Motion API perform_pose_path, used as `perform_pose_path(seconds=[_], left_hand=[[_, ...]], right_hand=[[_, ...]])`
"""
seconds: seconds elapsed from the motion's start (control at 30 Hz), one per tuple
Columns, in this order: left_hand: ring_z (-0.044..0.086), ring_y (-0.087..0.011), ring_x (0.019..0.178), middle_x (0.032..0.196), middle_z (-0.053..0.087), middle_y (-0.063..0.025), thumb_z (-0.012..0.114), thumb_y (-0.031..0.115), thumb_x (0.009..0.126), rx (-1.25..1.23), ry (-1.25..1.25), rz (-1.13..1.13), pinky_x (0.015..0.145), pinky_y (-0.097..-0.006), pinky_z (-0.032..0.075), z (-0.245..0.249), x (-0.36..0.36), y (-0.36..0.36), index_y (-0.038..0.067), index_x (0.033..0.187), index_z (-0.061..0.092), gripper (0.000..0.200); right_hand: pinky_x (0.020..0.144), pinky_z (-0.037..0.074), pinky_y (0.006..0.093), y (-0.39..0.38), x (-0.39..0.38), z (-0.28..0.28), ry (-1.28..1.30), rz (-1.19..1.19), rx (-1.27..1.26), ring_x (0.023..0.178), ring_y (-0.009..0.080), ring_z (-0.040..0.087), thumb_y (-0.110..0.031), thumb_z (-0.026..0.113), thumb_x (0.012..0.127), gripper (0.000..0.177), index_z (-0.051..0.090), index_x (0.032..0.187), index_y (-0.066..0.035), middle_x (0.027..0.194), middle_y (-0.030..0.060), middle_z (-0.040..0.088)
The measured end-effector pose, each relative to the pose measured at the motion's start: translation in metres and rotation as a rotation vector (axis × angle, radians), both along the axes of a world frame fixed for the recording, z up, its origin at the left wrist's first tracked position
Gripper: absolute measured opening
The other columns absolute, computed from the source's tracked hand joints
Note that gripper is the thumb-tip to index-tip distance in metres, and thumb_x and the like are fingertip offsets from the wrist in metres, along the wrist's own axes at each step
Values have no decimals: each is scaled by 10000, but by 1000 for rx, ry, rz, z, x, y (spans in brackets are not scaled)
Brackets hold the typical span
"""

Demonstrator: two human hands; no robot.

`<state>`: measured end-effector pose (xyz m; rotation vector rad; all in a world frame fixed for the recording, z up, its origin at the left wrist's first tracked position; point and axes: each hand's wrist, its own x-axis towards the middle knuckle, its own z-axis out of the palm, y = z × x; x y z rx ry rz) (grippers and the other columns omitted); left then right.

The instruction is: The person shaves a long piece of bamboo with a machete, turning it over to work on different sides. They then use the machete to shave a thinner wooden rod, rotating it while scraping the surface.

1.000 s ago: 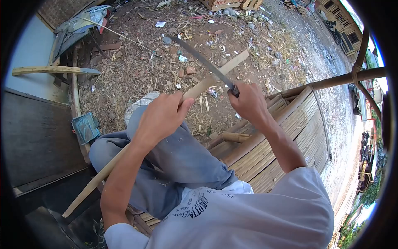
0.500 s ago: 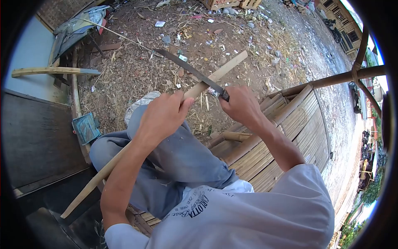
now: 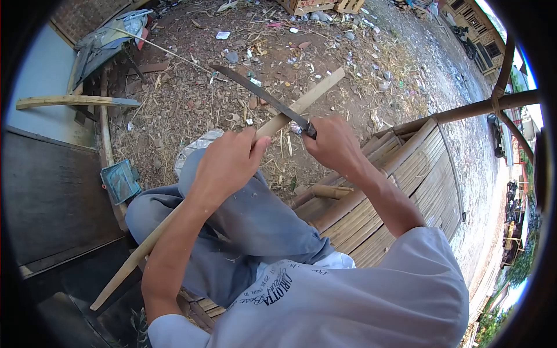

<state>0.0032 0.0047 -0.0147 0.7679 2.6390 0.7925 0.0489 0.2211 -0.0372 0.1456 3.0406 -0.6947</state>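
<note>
Left hand (image 3: pixel 228 163) clamps the bamboo strip (image 3: pixel 319 89). Right hand (image 3: pixel 335 145), at its 3 o'clock, is clenched on the knife (image 3: pixel 260 96) handle. The blade seems to rest on the strip, just past the left thumb. The strip runs from 7 to 1 o'clock, and the blade points to 10 o'clock.

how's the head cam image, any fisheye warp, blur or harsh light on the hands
Head view: strong fisheye with black corners; platform slats bow near the right edge; hard sun on left hand and right hand; knife and bamboo strip sharp, no blur.
</note>
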Motion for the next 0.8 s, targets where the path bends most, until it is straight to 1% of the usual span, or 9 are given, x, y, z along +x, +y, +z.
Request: perform_pose_path(seconds=[0.23, 0.3, 0.33, 0.4, 0.43, 0.5, 0.63, 0.67, 0.8], left_hand=[[617, -416, 633, 641, 610, -222, 542, 318, 966, -15, 16, -30, 595, -510, 471, -5, 2, 1, -14, 818, 607, 370], [556, -374, 554, 585, 555, -187, 580, 305, 956, 52, 77, -9, 548, -468, 408, -10, 1, -1, -9, 754, 585, 374], [556, -374, 554, 585, 555, -187, 580, 305, 956, 47, 73, -18, 548, -468, 408, -11, 3, -2, -9, 754, 585, 374], [556, -380, 557, 587, 559, -189, 577, 303, 958, 52, 63, -13, 551, -469, 412, -10, 2, -2, -11, 760, 588, 372], [556, -380, 557, 587, 559, -189, 577, 303, 958, 55, 65, -4, 551, -469, 412, -9, 1, -2, -11, 760, 588, 372], [557, -377, 557, 588, 560, -189, 574, 300, 961, 44, 57, -14, 550, -467, 414, -8, 2, -2, -11, 760, 590, 370], [557, -377, 553, 588, 559, -189, 573, 296, 962, 23, 78, 37, 544, -465, 414, -9, 3, -1, -11, 764, 591, 365], [558, -381, 554, 589, 561, -189, 570, 294, 963, 32, 65, 14, 541, -465, 413, -9, 3, -2, -10, 770, 591, 361], [557, -392, 555, 592, 566, -189, 565, 288, 965, 33, 83, -31, 534, -468, 410, -10, 2, -2, -11, 781, 588, 351]], right_hand=[[608, 457, 494, 0, 3, -1, -12, -27, -5, 632, 440, 588, -216, 581, 805, 248, 620, 710, 9, 629, 239, 580], [613, 460, 496, -7, 9, -3, -23, 56, 50, 630, 436, 591, -219, 580, 803, 245, 622, 710, 4, 629, 234, 585], [613, 460, 496, -1, 7, -5, -27, 47, 44, 630, 436, 591, -219, 580, 803, 245, 622, 710, 4, 629, 234, 585], [631, 464, 502, 17, -12, -2, -60, -167, 7, 634, 435, 592, -230, 584, 794, 236, 630, 719, -11, 632, 226, 594], [631, 464, 502, 13, -8, -3, -59, -159, 11, 634, 435, 592, -230, 584, 794, 236, 630, 719, -11, 632, 226, 594], [629, 462, 506, -2, 12, -6, -53, 43, 43, 627, 429, 592, -226, 586, 793, 232, 631, 725, -9, 627, 221, 593], [620, 463, 498, 17, -6, -4, -83, -69, 46, 633, 420, 602, -229, 590, 798, 244, 637, 734, 2, 635, 222, 597], [623, 464, 498, 14, 0, -5, -30, -82, 18, 640, 424, 601, -228, 593, 800, 253, 634, 731, 11, 642, 233, 597], [617, 461, 502, 6, 11, -7, -32, 16, 42, 635, 430, 595, -221, 594, 804, 261, 627, 725, 26, 642, 243, 594]])
